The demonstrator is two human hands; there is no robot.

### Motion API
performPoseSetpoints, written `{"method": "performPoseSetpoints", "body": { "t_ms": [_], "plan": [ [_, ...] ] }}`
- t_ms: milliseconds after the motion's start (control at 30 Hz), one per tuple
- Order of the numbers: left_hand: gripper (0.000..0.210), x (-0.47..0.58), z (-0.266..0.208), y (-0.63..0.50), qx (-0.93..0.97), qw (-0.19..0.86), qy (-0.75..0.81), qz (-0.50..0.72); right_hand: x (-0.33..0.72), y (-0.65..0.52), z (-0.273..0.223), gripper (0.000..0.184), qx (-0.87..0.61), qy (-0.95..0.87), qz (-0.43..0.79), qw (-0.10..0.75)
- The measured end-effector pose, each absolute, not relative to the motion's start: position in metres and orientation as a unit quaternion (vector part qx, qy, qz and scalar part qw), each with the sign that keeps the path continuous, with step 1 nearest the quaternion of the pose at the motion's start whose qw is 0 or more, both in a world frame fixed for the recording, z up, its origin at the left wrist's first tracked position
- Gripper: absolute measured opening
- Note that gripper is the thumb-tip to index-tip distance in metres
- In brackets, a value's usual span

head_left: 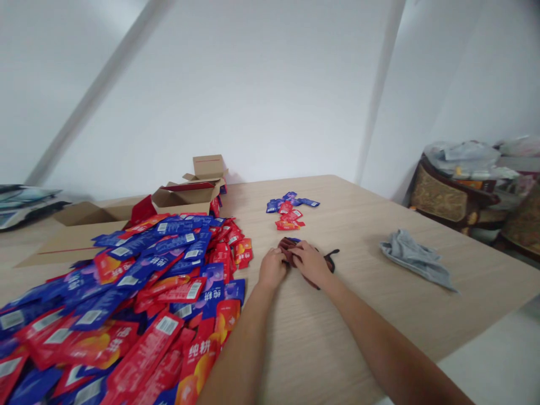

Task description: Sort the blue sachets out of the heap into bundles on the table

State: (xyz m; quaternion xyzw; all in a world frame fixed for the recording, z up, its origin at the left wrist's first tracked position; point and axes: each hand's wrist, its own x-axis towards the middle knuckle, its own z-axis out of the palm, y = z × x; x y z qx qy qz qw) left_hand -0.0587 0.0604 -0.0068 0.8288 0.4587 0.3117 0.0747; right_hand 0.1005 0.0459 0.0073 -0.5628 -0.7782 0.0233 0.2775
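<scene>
On the table (337, 337): a brown cloth bag (287, 244) with a dark cord, right of the big pile of red and blue packets (139, 292).
Left hand (273, 269): pinching the bag's left edge.
Right hand (311, 263): bent over the bag; I can't tell if it pinches.
Past both hands: a few more packets (289, 211).

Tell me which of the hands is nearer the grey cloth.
Right. The right hand is at the brown item, left of the grey cloth; the left hand is farther left, also at that item.
</scene>
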Motion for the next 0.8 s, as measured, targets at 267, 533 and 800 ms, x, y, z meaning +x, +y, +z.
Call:
{"method": "performPoseSetpoints", "body": {
  "t_ms": [267, 533, 800],
  "plan": [
    [0.02, -0.058, -0.006, 0.065, 0.662, 0.277, 0.501, 0.484, 0.133, 0.066, 0.004, 0.028, -0.703, -0.679, -0.018, 0.211],
    [0.022, -0.101, 0.046, 0.098, 0.289, 0.451, 0.418, 0.734, 0.142, 0.061, -0.003, 0.027, -0.693, -0.676, -0.027, 0.248],
    [0.017, -0.155, 0.091, 0.125, 0.203, 0.392, 0.322, 0.837, 0.139, 0.061, -0.004, 0.026, -0.694, -0.674, -0.03, 0.251]
  ]
}}
